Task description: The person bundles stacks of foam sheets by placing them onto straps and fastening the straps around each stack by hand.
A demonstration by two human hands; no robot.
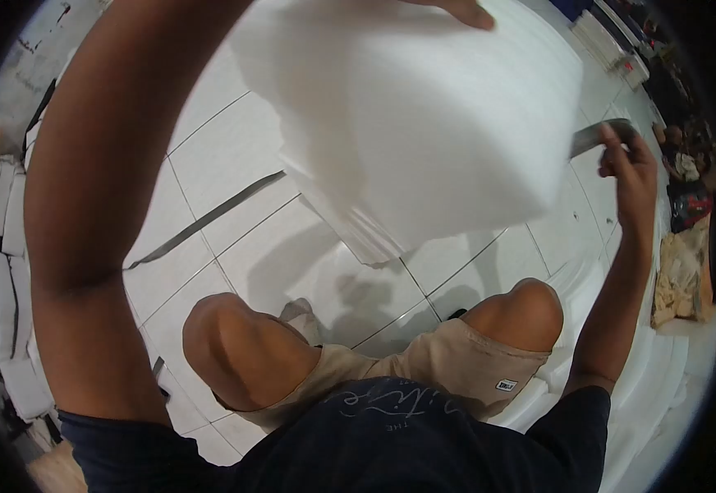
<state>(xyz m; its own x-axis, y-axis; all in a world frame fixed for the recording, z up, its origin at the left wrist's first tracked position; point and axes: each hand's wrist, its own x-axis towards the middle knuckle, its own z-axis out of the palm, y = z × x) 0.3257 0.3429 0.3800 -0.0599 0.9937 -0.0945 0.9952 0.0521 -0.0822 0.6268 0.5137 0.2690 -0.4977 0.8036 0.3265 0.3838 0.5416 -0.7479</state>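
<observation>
A stack of thin white sheets, foam-like (424, 123), is tilted above the tiled floor, its layered edges showing at the lower left. My left hand (454, 8) is at its far edge, with a digit lying over the top face; the frame cuts off the rest of the hand. The hand looks closed on the stack. A flat grey strap (210, 218) runs along the floor from the left and goes out of sight beneath the sheets. Grey strap also shows to the right of the stack, pinched and looped in my right hand (631, 168).
White floor tiles (358, 308) lie between my bent knees and the stack. White padded blocks (1, 304) line the left side. On the right are white sheeting (654, 394), a crumpled brown piece (682, 283) and assorted dark items.
</observation>
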